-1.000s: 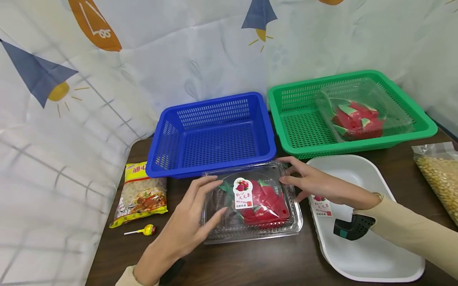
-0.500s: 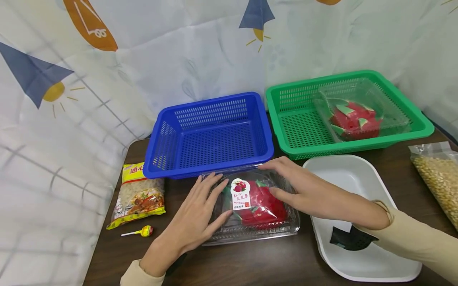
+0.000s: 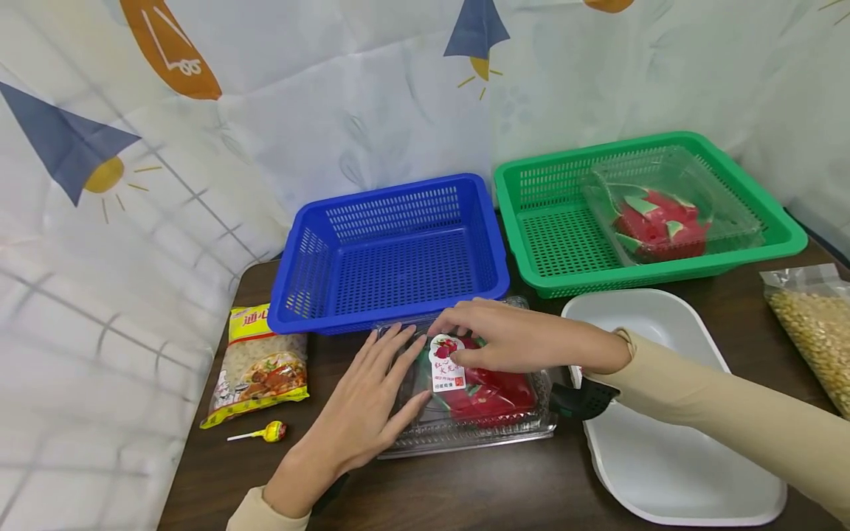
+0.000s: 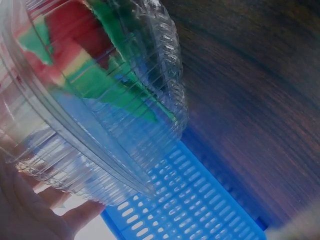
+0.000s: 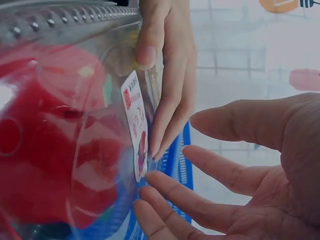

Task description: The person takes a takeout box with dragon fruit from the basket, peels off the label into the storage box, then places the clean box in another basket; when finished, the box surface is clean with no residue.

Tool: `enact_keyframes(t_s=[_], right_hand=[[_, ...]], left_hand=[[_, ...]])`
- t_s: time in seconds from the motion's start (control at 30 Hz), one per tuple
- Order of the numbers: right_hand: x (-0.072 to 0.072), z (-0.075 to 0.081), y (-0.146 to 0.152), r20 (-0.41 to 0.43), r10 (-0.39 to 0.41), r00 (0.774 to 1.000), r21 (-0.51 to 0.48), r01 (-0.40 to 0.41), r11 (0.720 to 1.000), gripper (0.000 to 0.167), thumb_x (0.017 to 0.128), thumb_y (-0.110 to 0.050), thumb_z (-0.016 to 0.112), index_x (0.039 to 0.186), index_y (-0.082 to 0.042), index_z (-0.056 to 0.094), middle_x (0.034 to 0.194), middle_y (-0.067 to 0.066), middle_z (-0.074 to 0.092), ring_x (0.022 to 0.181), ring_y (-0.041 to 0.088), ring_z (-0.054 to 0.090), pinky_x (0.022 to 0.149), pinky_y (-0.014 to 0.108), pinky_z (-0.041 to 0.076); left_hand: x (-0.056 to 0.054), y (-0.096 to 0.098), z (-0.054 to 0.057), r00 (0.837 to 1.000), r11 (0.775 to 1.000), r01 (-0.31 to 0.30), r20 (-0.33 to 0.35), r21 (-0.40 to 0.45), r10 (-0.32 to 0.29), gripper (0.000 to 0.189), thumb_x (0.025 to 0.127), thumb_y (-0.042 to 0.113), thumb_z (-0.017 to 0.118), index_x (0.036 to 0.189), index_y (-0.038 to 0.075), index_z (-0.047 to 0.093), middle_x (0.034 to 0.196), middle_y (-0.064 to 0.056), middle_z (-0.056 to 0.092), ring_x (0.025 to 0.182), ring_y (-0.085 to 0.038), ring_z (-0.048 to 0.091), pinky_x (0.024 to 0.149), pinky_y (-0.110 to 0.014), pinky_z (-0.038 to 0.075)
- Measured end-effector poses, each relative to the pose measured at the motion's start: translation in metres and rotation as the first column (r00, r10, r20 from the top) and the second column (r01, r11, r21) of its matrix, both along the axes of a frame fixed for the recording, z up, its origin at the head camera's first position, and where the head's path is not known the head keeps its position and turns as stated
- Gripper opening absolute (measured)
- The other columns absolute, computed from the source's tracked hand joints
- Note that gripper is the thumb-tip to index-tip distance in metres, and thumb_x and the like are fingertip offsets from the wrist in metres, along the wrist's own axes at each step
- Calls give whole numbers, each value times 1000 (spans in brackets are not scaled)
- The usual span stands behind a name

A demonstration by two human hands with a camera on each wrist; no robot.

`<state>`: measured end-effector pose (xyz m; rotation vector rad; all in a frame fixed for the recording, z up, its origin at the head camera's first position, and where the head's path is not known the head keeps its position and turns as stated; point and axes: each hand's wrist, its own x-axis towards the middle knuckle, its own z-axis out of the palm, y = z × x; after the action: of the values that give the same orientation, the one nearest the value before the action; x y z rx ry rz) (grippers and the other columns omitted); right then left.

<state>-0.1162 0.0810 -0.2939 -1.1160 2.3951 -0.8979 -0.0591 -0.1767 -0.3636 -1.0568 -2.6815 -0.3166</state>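
Note:
A clear plastic clamshell box (image 3: pixel 465 439) lies on the table with a red and green dragon fruit (image 3: pixel 499 396) inside. On its lid sits a white label (image 3: pixel 449 380) with a fruit picture and red writing. My left hand (image 3: pixel 358 413) rests along the box's left side, fingers straight over the lid. Above the lid, my right hand (image 3: pixel 514 335) reaches across to the label's upper part. The right wrist view shows the right hand's fingers (image 5: pixel 172 192) loosely spread, fingertips right at the label's edge, with the thumb apart from it.
Behind the box stands a blue basket (image 3: pixel 392 321); beside it, a green basket (image 3: pixel 558 280) holds another boxed dragon fruit (image 3: pixel 660 225). A white tray (image 3: pixel 690 472) lies right. A pasta bag (image 3: pixel 262 369) and lollipop (image 3: pixel 271 432) lie left, a bag of kernels (image 3: pixel 813 324) far right.
My right hand has moved left from the box's right edge, across the lid to the label. My left hand has settled with straighter fingers on the lid's left side.

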Motion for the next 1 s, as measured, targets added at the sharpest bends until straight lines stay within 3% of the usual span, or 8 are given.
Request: enact_keyframes(t_s=[0.13, 0.33, 0.6, 0.77, 0.9, 1.0], right_hand=[[-5, 1, -4, 13, 5, 1000, -7, -5, 1000, 33, 101, -10, 66, 133, -4, 66, 123, 9, 70, 113, 24, 62, 97, 40, 56], [-9, 0, -6, 84, -3, 996, -83, 10, 997, 27, 99, -1, 65, 126, -3, 67, 115, 9, 69, 110, 21, 66, 99, 37, 58], [-18, -6, -11, 135, -7, 991, -114, 22, 993, 28, 98, 4, 64, 125, 1, 66, 116, 12, 69, 102, 20, 69, 90, 31, 60], [-22, -6, -14, 173, 11, 985, -109, 8, 994, 28, 97, 7, 64, 125, 2, 65, 102, 9, 73, 91, 16, 70, 84, 28, 61], [-21, -6, -16, 141, 13, 990, -92, 0, 996, 23, 96, 6, 66, 119, 1, 69, 93, 4, 73, 83, 11, 68, 80, 24, 59], [-17, -6, -17, 68, 11, 998, -78, -6, 997, 17, 96, 5, 68, 111, 0, 75, 92, 2, 73, 81, 8, 66, 79, 22, 58]], left_hand=[[0, 0, 0, 1000, 1000, 2, -11, 8, -2, 72, 111, 57, 27, 154, 3, 48, 158, -19, 46, 152, -38, 36, 122, -60, 28], [0, 1, 0, 1000, 1000, -10, 4, -3, 10, 73, 111, 57, 24, 154, 3, 49, 159, -18, 46, 152, -37, 35, 123, -59, 27], [1, 0, -1, 1000, 1000, -22, 13, -14, 22, 75, 111, 58, 19, 154, 3, 49, 159, -17, 45, 152, -37, 36, 123, -58, 27], [1, 0, -1, 1000, 1000, -16, 3, -6, 16, 74, 112, 56, 20, 154, 2, 49, 159, -18, 45, 151, -38, 36, 123, -59, 27], [1, 0, -1, 1000, 1000, -20, 15, -4, 20, 73, 112, 56, 21, 156, 3, 46, 160, -18, 44, 152, -38, 35, 124, -59, 26], [2, 0, -2, 1000, 1000, -25, 19, 0, 25, 72, 112, 55, 22, 156, 4, 46, 160, -17, 44, 152, -37, 35, 124, -59, 25]])
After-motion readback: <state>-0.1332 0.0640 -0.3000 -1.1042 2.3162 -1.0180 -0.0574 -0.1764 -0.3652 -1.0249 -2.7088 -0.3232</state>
